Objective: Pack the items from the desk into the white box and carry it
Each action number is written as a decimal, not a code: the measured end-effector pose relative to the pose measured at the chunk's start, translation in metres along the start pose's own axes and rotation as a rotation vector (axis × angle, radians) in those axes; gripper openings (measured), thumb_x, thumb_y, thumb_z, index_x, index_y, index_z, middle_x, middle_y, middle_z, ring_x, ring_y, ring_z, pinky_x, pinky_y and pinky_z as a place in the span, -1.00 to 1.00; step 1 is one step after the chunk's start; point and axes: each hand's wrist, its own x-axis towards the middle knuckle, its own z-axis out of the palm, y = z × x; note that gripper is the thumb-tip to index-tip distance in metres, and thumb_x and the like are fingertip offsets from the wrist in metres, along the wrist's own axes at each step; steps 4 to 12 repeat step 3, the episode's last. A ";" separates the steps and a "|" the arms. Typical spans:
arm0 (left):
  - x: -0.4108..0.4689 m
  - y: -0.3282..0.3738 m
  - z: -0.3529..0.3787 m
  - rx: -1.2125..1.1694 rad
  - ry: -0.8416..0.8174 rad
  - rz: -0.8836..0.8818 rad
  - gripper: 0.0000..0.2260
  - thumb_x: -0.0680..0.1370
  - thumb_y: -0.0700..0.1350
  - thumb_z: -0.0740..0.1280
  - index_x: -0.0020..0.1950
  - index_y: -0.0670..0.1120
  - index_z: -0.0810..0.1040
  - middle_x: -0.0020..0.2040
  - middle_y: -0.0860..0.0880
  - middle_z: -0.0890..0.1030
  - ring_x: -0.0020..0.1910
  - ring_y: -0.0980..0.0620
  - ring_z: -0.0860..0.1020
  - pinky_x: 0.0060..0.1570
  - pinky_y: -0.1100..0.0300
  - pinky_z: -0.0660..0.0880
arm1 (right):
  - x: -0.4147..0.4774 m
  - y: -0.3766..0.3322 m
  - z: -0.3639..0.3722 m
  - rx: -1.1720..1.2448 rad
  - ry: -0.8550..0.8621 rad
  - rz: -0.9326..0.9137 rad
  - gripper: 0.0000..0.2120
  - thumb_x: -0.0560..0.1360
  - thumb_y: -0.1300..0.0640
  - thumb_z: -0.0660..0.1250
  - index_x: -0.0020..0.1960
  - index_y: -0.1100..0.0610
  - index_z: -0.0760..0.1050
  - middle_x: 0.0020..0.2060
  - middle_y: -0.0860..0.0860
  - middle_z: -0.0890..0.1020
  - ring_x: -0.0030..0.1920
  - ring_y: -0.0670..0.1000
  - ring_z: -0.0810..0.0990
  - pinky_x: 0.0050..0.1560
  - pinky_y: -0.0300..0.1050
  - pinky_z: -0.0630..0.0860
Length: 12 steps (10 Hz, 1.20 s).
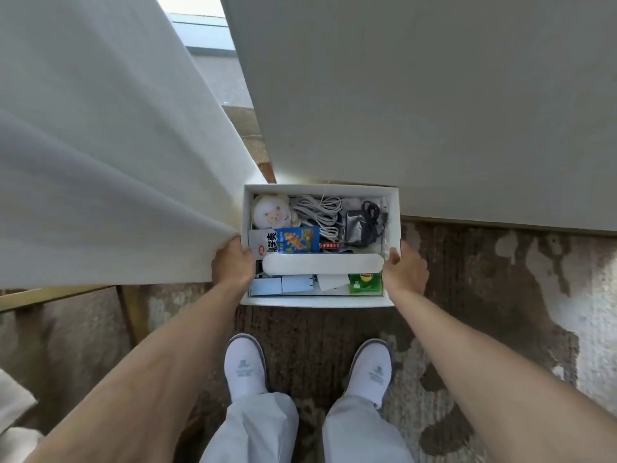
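While gripped: white box [320, 301], full.

At the centre of the frame the white box [320, 301] is held open-topped, the left hand [233, 264] gripping its left wall and the right hand [405, 269] its right wall. Inside lie a round sheep toy [271, 212] at upper left, a coiled white cable [319, 212] beside it, a black pouch with cord [362, 225] at upper right, a blue snack packet [290, 240], a long white case [322, 263] across the middle, and a green packet [365, 283] at lower right. Below, two white slippers [245, 367] stand on patterned carpet [500, 295]. A white curtain [100, 145] fills the upper left.
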 end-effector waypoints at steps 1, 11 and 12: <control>0.001 0.010 -0.004 0.009 -0.061 0.000 -0.76 0.58 -0.18 0.13 0.14 -0.12 0.54 0.12 -0.18 0.61 0.01 -0.17 0.55 0.00 0.11 0.44 | -0.007 -0.001 -0.006 0.018 -0.003 0.064 -0.81 0.59 0.19 0.25 0.18 0.13 0.52 0.07 0.20 0.63 0.03 0.23 0.61 -0.17 -0.11 0.37; -0.034 0.014 -0.042 -0.041 -0.481 0.025 -0.70 0.55 -0.21 0.26 0.29 -0.15 0.46 0.23 -0.19 0.55 0.17 -0.14 0.50 0.19 0.03 0.44 | -0.005 -0.001 -0.066 0.006 -0.403 0.088 -0.61 0.53 0.20 0.28 0.35 0.10 0.41 0.26 0.12 0.55 0.20 0.17 0.54 0.15 -0.02 0.48; -0.034 0.014 -0.042 -0.041 -0.481 0.025 -0.70 0.55 -0.21 0.26 0.29 -0.15 0.46 0.23 -0.19 0.55 0.17 -0.14 0.50 0.19 0.03 0.44 | -0.005 -0.001 -0.066 0.006 -0.403 0.088 -0.61 0.53 0.20 0.28 0.35 0.10 0.41 0.26 0.12 0.55 0.20 0.17 0.54 0.15 -0.02 0.48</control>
